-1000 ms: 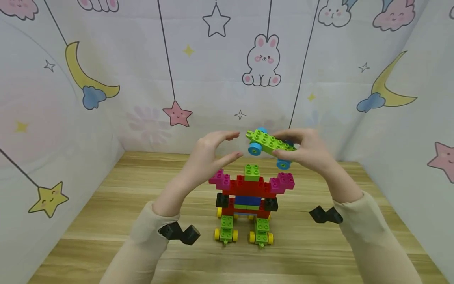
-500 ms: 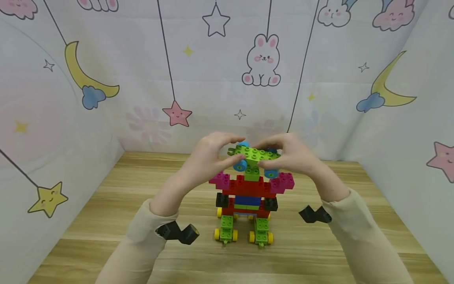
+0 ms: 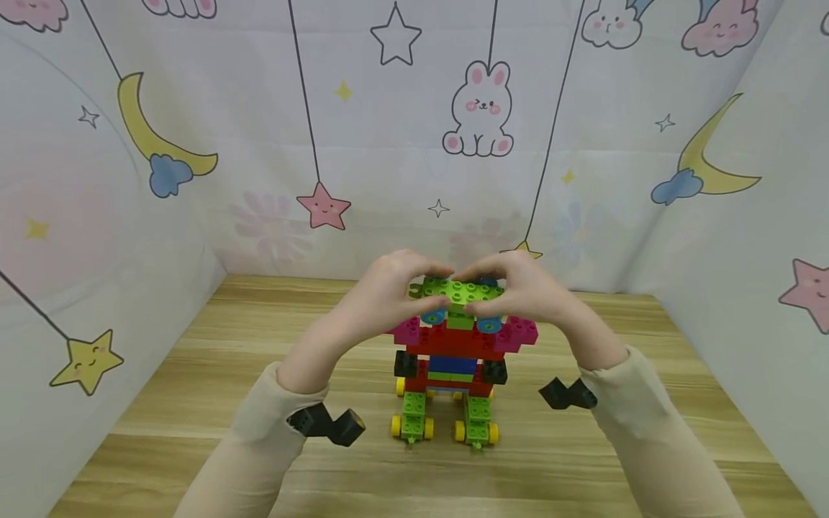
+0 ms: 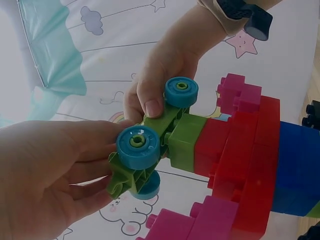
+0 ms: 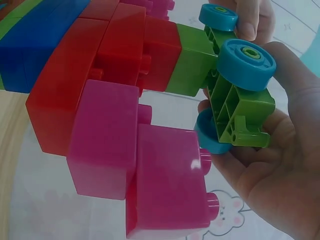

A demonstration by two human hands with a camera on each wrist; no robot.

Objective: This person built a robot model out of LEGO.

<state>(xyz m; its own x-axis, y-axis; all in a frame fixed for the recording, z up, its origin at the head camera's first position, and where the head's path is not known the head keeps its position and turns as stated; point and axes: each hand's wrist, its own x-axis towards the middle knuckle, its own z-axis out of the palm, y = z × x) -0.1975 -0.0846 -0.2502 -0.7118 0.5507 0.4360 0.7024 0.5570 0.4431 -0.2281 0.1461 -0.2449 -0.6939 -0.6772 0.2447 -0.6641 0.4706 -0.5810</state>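
A lime green toy car base (image 3: 457, 290) with blue wheels (image 4: 138, 147) lies level, studs up, at the top of a figure built of toy bricks (image 3: 453, 341). My left hand (image 3: 388, 291) grips its left end between thumb and fingers. Around its right end, my right hand (image 3: 532, 289) holds it the same way. In both wrist views the base's hollow underside meets a lime green brick (image 4: 187, 142) that caps the red bricks (image 5: 122, 50). Whether the studs are fully seated cannot be told. Magenta bricks (image 5: 170, 175) stick out on both sides below.
The figure stands on a wooden table (image 3: 259, 460), on green legs (image 3: 413, 417) with yellow wheels. Black bricks (image 3: 406, 365) flank its blue middle. A white printed cloth (image 3: 388, 144) forms walls behind and at both sides.
My right hand has brought the car base left and down from the air onto the figure's top, turning it level. My left hand has closed on its left end.
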